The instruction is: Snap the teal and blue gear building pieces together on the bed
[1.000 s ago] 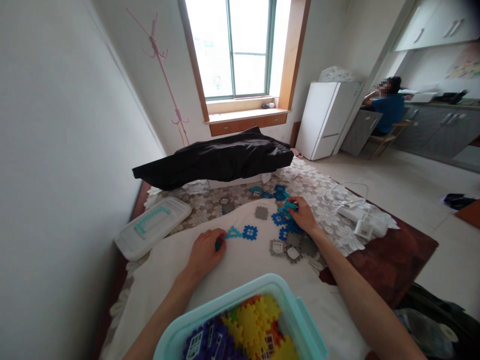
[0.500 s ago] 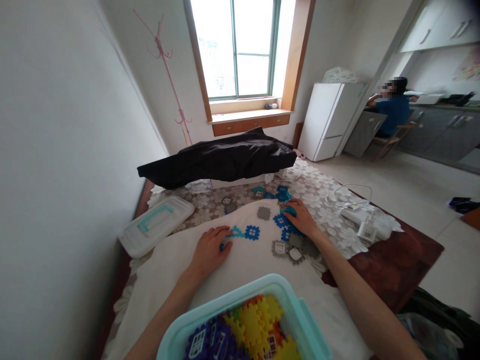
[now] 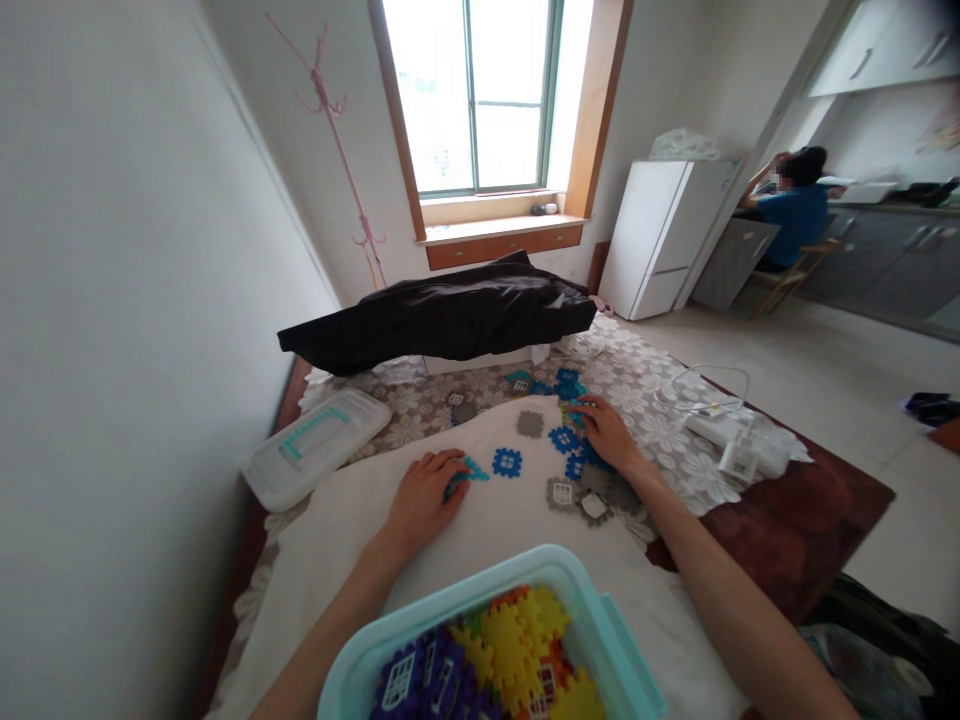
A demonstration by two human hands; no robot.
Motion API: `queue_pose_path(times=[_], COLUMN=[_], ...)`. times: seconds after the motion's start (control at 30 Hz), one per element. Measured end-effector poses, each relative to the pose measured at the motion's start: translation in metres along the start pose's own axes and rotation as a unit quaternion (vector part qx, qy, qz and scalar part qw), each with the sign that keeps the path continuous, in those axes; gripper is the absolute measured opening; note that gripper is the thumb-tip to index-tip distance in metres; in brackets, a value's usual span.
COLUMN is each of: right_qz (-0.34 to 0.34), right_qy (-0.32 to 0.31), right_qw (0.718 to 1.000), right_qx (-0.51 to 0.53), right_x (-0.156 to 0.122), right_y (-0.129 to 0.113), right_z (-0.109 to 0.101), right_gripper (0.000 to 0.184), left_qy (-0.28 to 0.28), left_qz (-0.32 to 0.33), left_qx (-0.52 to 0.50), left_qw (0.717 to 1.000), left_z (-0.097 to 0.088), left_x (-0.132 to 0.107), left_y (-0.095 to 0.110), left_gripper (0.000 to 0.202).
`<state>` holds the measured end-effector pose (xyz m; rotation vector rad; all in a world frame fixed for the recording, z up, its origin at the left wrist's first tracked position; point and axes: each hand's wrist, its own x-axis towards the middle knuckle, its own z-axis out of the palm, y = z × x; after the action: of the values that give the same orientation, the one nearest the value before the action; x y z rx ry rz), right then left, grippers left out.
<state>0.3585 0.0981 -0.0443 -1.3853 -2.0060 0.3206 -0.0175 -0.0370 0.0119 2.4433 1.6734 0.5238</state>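
Hands apart on white sheet (image 3: 337, 540): left hand (image 3: 426, 490) resting against teal plastic tile (image 3: 469, 471); right hand (image 3: 607, 433) pinching second teal tile (image 3: 575, 414); blue tile (image 3: 507, 462) between them.

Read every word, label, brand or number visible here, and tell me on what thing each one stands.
No text can be read clearly.
White plug adapter: small marks, too blurred to read.
Wall picture at far right: too small and blurred to tell whether it has any words.
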Motion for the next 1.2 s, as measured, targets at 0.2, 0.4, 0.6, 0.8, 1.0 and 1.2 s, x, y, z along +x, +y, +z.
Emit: queue_pose_path(times=[0.2, 0.4, 0.6, 0.8, 1.0, 1.2], right_qz=[0.014, 0.047, 0.011, -0.019, -0.047, 0.023], right_qy=[0.095, 0.08, -0.101, -0.133, -0.161, -0.216], right_qw=[0.993, 0.978, 0.941, 0.926, 0.892, 0.816], right_qx=[0.072, 0.188, 0.323, 0.353, 0.419, 0.536], right_x=[0.002, -0.003, -0.024, -0.037, -0.052, -0.056], right_y=[-0.02, -0.067, -0.146, -0.193, -0.195, -0.184], right_z=[-0.014, -0.024, 0.006, 0.064, 0.093, 0.096], right_gripper=[0.033, 0.029, 0.027, 0.023, 0.036, 0.067], left_qy=[0.012, 0.003, -0.026, -0.01, 0.013, 0.002], left_qz=[-0.027, -0.004, 0.042, -0.006, -0.003, 0.026], left_qx=[-0.015, -0.013, -0.022, -0.036, -0.089, -0.079], left_qw=[0.999, 1.0, 0.999, 0.999, 0.996, 0.997], left_z=[-0.001, -0.003, -0.009, -0.011, -0.009, -0.01], left_x=[0.001, -0.001, -0.003, -0.004, -0.006, -0.006], left_y=[0.004, 0.003, 0.007, 0.007, 0.003, 0.008], left_gripper=[0.02, 0.043, 0.025, 0.035, 0.085, 0.102])
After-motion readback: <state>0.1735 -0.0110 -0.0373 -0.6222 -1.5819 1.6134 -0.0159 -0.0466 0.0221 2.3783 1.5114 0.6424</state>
